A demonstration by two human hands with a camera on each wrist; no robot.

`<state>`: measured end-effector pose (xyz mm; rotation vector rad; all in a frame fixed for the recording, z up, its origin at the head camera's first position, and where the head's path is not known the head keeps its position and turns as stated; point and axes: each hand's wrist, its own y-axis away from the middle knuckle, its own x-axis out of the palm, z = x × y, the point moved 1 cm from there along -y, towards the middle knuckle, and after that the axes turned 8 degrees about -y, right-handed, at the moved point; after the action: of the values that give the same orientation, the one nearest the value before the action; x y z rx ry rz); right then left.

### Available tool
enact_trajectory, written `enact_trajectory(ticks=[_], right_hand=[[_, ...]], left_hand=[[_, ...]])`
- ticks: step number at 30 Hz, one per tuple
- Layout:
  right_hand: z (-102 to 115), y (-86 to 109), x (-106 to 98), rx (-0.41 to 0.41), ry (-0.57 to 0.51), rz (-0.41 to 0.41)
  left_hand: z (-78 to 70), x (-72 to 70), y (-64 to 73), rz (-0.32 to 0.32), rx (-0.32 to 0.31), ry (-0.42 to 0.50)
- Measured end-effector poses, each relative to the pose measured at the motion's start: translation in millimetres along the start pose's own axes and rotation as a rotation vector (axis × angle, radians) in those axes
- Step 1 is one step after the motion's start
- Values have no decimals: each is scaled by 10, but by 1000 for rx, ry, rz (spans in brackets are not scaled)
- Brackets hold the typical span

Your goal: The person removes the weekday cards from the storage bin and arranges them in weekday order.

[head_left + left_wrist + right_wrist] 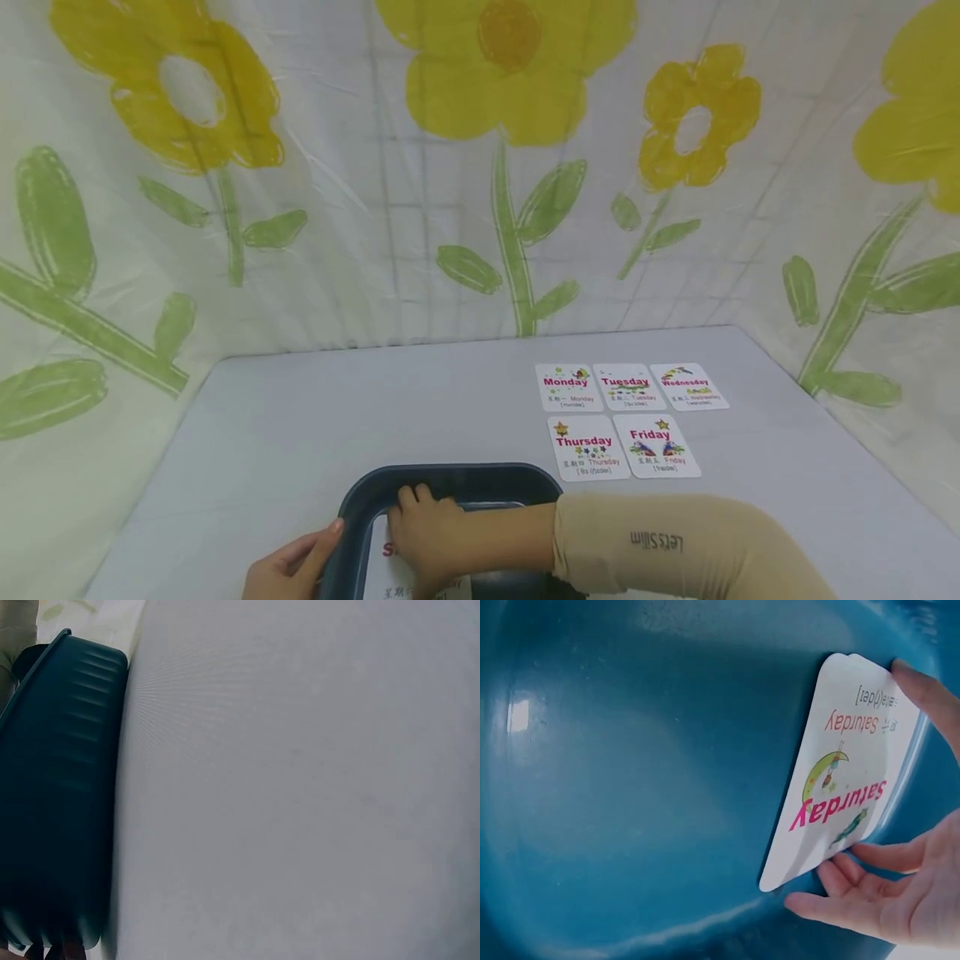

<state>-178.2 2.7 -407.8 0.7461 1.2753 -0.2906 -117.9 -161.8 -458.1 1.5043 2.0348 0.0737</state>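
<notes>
A dark blue-green plastic basin (450,473) stands at the table's near edge. My left hand (288,567) grips its left side, thumb at the rim; the left wrist view shows fingertips (73,949) against the outer wall. Inside the basin my right hand (435,533) reaches over a white Saturday card (847,765) with a moon picture. Its thumb touches one edge of the card and its fingers the opposite edge, spanning it. A second card edge peeks out beneath, so the card seems stacked on another. The head view shows the card partly covered by the hand.
Right of the basin, Monday (568,388), Tuesday (628,388) and Wednesday (688,388) cards lie in a row. Thursday (588,450) and Friday (656,447) cards form a row nearer me. A flower-printed curtain (337,275) hangs behind the grey-white table (247,442).
</notes>
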Motion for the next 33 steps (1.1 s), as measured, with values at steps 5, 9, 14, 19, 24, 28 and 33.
enact_trajectory(ticks=[5,9,14,19,24,28,33], right_hand=[[0,-13,-7,3,-10,-19],[0,-13,-3,-6,-9,-35],[-21,-18,-12,-15,-65,-32],[-10,-21,-18,-28,-103,-23],[13,-23,-5,-31,-103,-22],[48,-9,-2,-49,-60,-65],[119,46,4,-92,102,-152]], left_hand=[[-2,-4,-5,5,-8,22],[-4,-4,-5,8,-13,38],[-6,-6,-6,15,-22,51],[-12,-5,-5,-1,-20,53],[-10,-1,-3,-7,-21,64],[-1,5,-3,-8,-18,67],[-4,13,1,-15,-25,62]])
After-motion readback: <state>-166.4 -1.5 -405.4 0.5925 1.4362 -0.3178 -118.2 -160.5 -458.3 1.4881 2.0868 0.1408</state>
